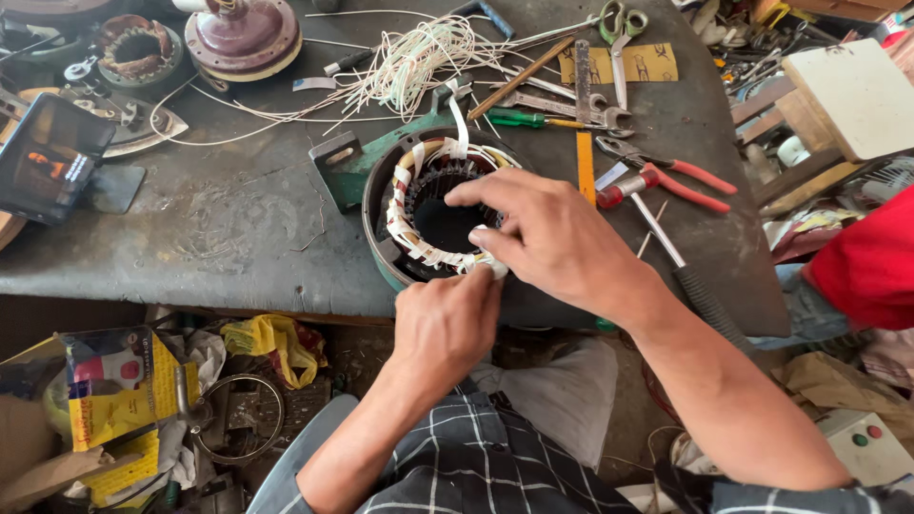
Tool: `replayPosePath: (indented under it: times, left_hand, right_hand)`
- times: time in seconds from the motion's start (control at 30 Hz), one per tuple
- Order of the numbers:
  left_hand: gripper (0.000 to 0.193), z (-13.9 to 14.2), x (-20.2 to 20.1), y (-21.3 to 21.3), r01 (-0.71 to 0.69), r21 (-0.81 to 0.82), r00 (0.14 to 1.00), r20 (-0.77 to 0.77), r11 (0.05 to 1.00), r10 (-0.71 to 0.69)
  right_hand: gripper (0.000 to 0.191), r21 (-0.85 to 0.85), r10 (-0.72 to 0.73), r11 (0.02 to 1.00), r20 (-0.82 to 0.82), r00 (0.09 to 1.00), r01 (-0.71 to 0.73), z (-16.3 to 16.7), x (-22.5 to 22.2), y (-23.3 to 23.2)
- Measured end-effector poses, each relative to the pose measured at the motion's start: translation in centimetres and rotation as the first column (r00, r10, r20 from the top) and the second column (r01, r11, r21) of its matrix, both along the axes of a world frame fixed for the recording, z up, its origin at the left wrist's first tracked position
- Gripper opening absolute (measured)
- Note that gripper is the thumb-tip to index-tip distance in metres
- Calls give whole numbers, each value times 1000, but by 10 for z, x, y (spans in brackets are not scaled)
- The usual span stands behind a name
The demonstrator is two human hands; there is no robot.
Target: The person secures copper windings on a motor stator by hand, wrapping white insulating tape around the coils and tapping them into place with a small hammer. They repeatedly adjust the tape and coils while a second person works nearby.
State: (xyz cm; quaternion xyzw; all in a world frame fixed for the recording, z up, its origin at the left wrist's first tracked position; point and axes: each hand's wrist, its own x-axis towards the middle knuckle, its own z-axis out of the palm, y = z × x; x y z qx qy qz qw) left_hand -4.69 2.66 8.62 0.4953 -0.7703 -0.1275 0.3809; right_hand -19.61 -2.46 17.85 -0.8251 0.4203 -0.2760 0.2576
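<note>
Fingers (481, 259) of my two hands meet at the near rim of a motor stator (440, 211), pinching a strip of white tape (492, 269) where it wraps the winding. My left hand (446, 328) comes up from below, curled closed, its fingertips pressed to the tape at the ring's front edge. My right hand (552, 238) lies across the ring from the right, thumb and forefinger closed on the same tape, its other fingers spread over the dark central bore.

The stator sits directly ahead of both hands, at the front edge of the grey worktop (219, 219), lying flat with its bore pointing straight up at me. The left hand is nearer the pinched spot; the right reaches further across. The stator is a round, dark metal shell holding a coil ring bound in white tape bands, with yellowish patches between them.

Just behind it lies a green bracket (354, 162) and a tangle of white wire (419, 57). To the right lie red-handled pliers (671, 181), a green screwdriver (519, 119), spanners and scissors (619, 29). At far left a phone (48, 157) stands propped up. A red sleeve (871, 257) of another person shows at the right edge.
</note>
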Motion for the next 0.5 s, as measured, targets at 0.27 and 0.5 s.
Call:
replayPosePath:
  times: [0.27, 0.5]
  left_hand:
    - [22, 18, 7, 1, 42, 178, 973, -229, 983, 0]
    - [27, 27, 3, -3, 120, 224, 946, -322, 967, -42]
  right_hand:
    - [11, -185, -146, 972, 4, 989, 145, -17, -38, 42]
    - [26, -203, -144, 966, 88, 986, 159, -70, -22, 57]
